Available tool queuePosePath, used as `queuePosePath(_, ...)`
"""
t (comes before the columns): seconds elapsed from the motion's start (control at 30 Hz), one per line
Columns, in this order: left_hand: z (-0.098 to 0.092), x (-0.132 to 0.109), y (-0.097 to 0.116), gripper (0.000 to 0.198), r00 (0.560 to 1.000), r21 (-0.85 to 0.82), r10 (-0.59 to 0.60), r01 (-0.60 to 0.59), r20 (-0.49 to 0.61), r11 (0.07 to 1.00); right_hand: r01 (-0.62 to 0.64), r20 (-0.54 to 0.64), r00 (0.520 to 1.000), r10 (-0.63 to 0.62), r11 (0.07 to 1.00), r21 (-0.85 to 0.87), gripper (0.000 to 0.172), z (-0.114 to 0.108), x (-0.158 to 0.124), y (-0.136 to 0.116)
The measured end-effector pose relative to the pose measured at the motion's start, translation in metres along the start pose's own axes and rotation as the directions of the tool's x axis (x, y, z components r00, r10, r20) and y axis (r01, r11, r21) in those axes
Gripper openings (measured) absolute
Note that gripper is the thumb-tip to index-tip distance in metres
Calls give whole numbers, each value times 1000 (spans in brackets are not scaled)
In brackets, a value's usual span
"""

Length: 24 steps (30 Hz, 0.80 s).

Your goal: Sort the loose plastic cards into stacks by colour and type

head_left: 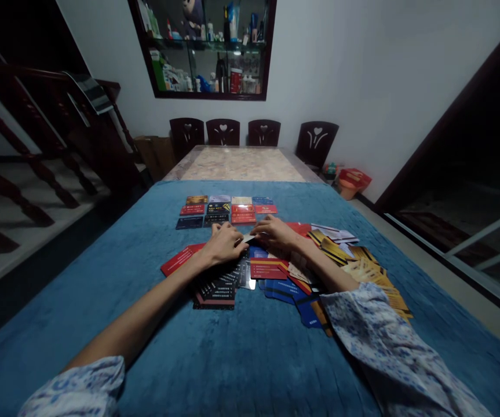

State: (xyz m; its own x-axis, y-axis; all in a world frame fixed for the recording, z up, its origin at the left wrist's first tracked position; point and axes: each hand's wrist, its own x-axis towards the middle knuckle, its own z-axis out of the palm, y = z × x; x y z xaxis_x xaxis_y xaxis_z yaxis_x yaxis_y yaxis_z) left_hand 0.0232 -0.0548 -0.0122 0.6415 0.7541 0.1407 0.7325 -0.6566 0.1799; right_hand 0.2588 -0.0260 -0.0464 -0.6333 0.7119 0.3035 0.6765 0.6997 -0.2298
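- Your left hand [225,243] and right hand [274,233] pinch one pale card [248,238], which lies between them.
- It sits roughly midway between the left and right edges of the bench [232,365].
- Both hands hide part of it; its print can't be read.
- Your right forearm [324,265] covers some loose cards [268,269].
- The bench's near edge is cut off.
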Motion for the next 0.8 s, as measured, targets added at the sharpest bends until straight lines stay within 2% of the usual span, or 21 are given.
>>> queuePosePath(0.2,-5,1,0,25,999,-7,-22,22,-28,1000,14,-82,997,-16,1000,-25,27,-1,0,-7)
queuePosePath(0.3,-9,1,-1,24,999,1,-12,12,-46,1000,30,-152,988,-37,998,-50,21,1,-2,-11)
queuePosePath(0.43,-12,1,-6,27,995,23,17,-15,-102,1000,27,-201,979,-38,998,-60,24,2,-4,-16)
queuePosePath(0.63,-10,4,-16,30,989,-2,-9,9,-149,1000,-97,-238,967,88,995,-30,35,1,-2,-23)
queuePosePath(0.8,-8,4,-20,37,990,-24,-30,26,-140,999,-196,-199,961,190,980,-10,33,1,3,-26)
